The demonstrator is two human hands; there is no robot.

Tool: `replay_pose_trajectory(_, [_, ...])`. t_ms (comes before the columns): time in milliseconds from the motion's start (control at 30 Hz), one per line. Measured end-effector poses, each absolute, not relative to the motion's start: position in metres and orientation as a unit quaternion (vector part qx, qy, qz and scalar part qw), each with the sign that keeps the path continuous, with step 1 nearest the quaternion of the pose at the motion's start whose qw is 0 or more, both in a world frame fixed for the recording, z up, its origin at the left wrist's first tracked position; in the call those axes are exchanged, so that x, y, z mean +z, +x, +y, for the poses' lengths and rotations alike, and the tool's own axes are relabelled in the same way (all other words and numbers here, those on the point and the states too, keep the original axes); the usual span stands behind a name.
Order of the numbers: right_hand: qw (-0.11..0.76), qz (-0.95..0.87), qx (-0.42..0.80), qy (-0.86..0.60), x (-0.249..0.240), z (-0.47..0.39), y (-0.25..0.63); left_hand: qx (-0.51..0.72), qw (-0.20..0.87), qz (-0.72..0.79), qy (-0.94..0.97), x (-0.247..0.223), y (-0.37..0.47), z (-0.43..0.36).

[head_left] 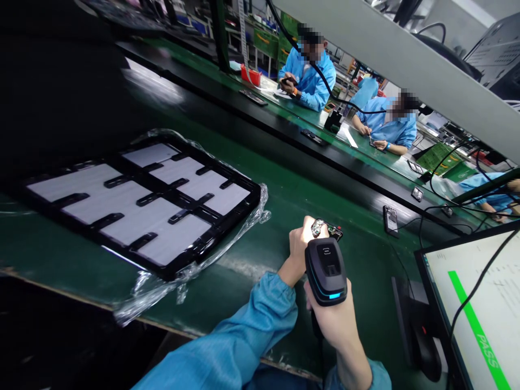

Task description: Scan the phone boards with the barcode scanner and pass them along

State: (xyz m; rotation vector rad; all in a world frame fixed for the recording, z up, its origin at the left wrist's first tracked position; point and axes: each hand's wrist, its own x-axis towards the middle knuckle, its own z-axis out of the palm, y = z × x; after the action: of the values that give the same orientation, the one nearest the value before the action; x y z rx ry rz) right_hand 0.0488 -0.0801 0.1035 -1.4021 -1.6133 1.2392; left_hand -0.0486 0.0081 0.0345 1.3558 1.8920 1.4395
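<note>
So over on the far left of the green bench (284, 200) there's a black tray (142, 203) with white rectangular pockets, sitting on crinkly clear plastic wrap (162, 292) that sticks out past its near edge. Nobody's touching it.

Right of the tray, well apart from it, is the left hand (301, 244), coming out of a blue sleeve (244, 336). Its fingers are pinched around a small circuit board (327, 230), dark with some tiny parts and a bit of red at the far end, held just above the bench surface. Just beside that hand, on the near side, the right hand (337, 322) is clenched around the grip of a black handheld scanner (325, 271). The scanner's head is right up against the little board, with a blue light strip glowing along its lower edge.

Further right from the scanner, a phone-like device (390, 219) lies flat on the bench with a cable running from it. Past that, at the right edge, a monitor (479, 309) shows a green bar reading PASS, and a dark stand or mouse sits near its base, can't tell which.

Behind the bench, across a black strip, other people in blue coats (311, 76) are working at their own stations.
</note>
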Motion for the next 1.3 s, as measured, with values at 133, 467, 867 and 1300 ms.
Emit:
replay_pose_trajectory(133, [0.337,-0.616,0.467,-0.538,0.102,-0.081,0.049,0.516,0.205,0.674,0.487,0.035,-0.049,0.008])
replay_pose_trajectory(467, [0.341,-0.622,0.467,-0.528,0.104,-0.083,0.048,0.510,0.197,0.680,0.489,0.039,-0.049,0.007])
replay_pose_trajectory(867, [0.338,-0.611,0.476,-0.534,0.106,-0.085,0.047,0.509,0.200,0.679,0.490,0.038,-0.050,0.007])
replay_pose_trajectory(1300, [0.341,-0.612,0.473,-0.533,0.105,-0.091,0.048,0.500,0.144,0.702,0.486,0.029,-0.043,0.010])
